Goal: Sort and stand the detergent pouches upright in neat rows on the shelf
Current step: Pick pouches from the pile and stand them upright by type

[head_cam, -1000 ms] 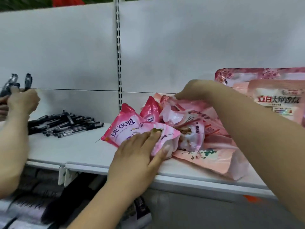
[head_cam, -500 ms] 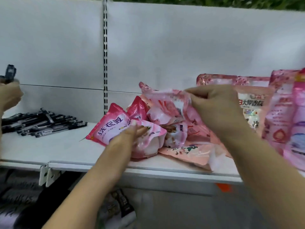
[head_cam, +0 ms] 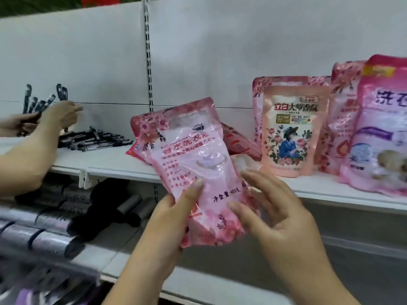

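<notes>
Lifted since half a second ago: one translucent pink detergent pouch with red rose print [head_cam: 193, 164] is now off the pile and held in front of the shelf edge, tilted top toward 11 o'clock. Before, both hands were down in the heap on the board.

Left hand [head_cam: 176, 212] grips the pouch's lower left corner, thumb laid up its front. Right hand [head_cam: 273, 208] sits at the pouch's 4 o'clock, fingers loosely spread, fingertips touching its lower right edge; whether it truly grips, cannot tell.

White metal shelf board [head_cam: 114, 166] runs across mid-frame, backed by plain white panels joined at a slotted upright strip [head_cam: 149, 69]. At 3 o'clock of the held pouch, a peach pouch showing a figure in blue among roses [head_cam: 293, 130] stands upright on the board. Behind it a taller rose-print pouch; further toward 3 o'clock, a large pink-and-white pouch with purple lettering [head_cam: 383, 128] stands at the frame edge. A few pink pouches lie flat behind the held one.

At 9 o'clock, a loose heap of black pens [head_cam: 94, 139] lies on the board; another person's hands [head_cam: 59, 115] hold a bunch of pens above it. Below, a lower shelf carries blurred grey and black rolls [head_cam: 52, 221].
</notes>
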